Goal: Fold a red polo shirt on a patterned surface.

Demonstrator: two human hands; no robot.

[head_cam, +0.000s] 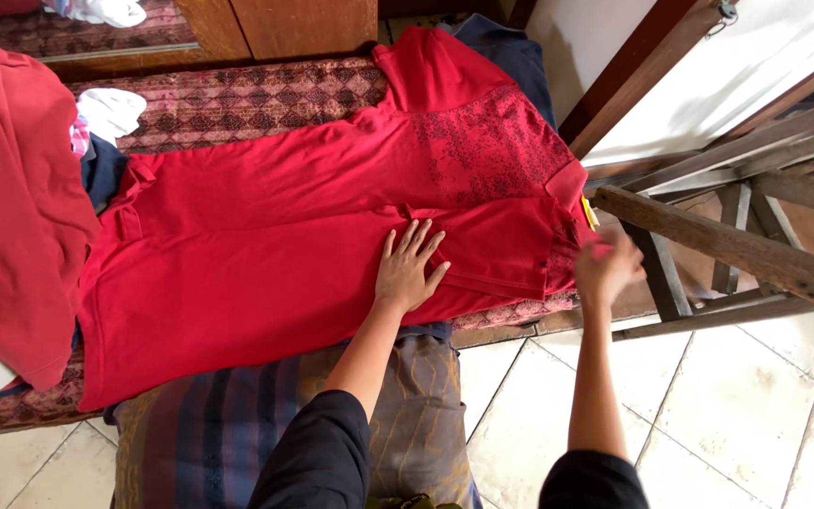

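**Red shirt pressed flat, far edge gripped**

Bright red short-sleeved cotton shirt (pixel 275 254) spread flat across a counter with a maroon diamond-patterned cover (pixel 256 99), folded lengthwise, darker printed pattern across its upper right part. Left hand (pixel 409 269) resting palm down on the middle of the shirt, fingers (pixel 416 240) spread apart and flat on the cloth, gripping nothing. Right hand (pixel 607 269) at the shirt's right end by the collar, blurred by motion; fingers seemingly curled at the cloth's edge, though impossible to tell whether actually clamped on it. Small yellow tag (pixel 589 212) showing at that same end.

Second, darker red garment (pixel 16 207) draped at the left of the counter, white cloth (pixel 110 111) and a dark blue piece (pixel 103 170) bunched beside it. Dark blue garment (pixel 511 57) lying beyond the shirt's top sleeve. Striped brown and purple cushion (pixel 228 434) below the counter's near edge. Weathered wooden frame (pixel 737 245) standing to the right over pale floor tiles (pixel 737 405).
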